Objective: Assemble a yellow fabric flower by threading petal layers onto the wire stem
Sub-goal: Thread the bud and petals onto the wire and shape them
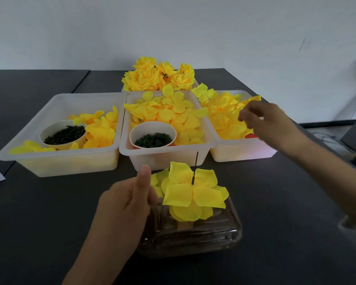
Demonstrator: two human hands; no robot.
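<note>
Nearest the camera, the person's left hand [123, 204] is raised over a dark grey tabletop [39, 223], thumb pointing up, the other fingers curled in beside the half-built yellow fabric flower [191, 194]; whether they actually clasp its underside cannot be told, since the petals hide the contact. The flower sits above a clear, ribbed plastic container [193, 237], its broad petal layers spread flat, and a thin dark wire stem [195, 167] pokes straight up through their middle.

Just behind stand three translucent white plastic bins in a row. The left bin [56, 161] holds loose yellow petal pieces and a paper cup of dark stick-like parts [64, 133]. The middle bin [167, 157] is heaped with flat yellow petal layers [169, 112] and holds a second paper cup of small dark green ring-shaped parts [153, 138]. Over the right bin [240, 153], which is piled with more yellow petals [224, 116], hovers the right hand [263, 120] (somewhat motion-blurred), fingers bent downward and close together; whether they pinch a petal cannot be made out.

Farthest back, against a pale wall [173, 27], a fourth container carries a pile of finished yellow fabric roses [158, 76].
</note>
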